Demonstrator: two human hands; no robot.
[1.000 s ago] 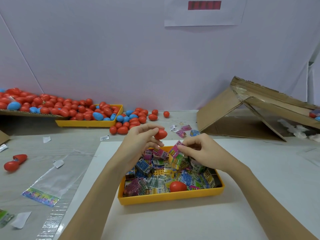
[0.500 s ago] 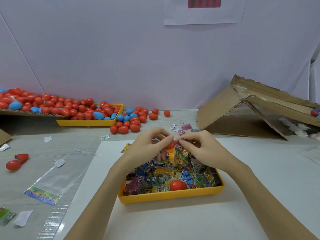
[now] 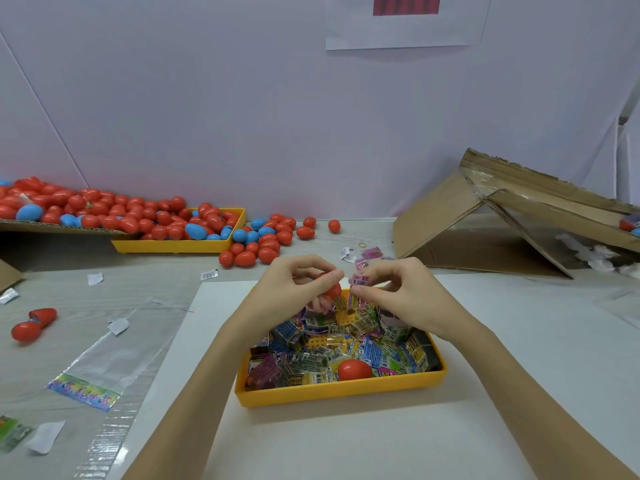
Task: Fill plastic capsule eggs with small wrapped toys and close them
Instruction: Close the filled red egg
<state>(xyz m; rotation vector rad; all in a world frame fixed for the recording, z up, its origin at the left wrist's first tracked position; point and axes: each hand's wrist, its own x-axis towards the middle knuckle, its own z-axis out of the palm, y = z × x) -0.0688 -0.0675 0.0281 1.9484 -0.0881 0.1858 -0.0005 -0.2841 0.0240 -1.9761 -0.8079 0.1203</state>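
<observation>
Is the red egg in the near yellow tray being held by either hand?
No. The red egg lies loose among wrapped toys at the tray's front, with both hands raised over its far end.

Lighting: bright, even, diffuse; shadows soft and faint beneath the yellow tray (image 3: 341, 391). Wide-angle bowing at edges. Slight softness overall, mild glare on cellophane (image 3: 104, 362).

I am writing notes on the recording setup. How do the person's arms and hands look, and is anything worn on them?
Both arms are bare up to the picture's lower edge: no sleeves are visible. The left hand and the right hand wear no gloves. No watch, bracelet or ring is visible on wrists or fingers.
</observation>
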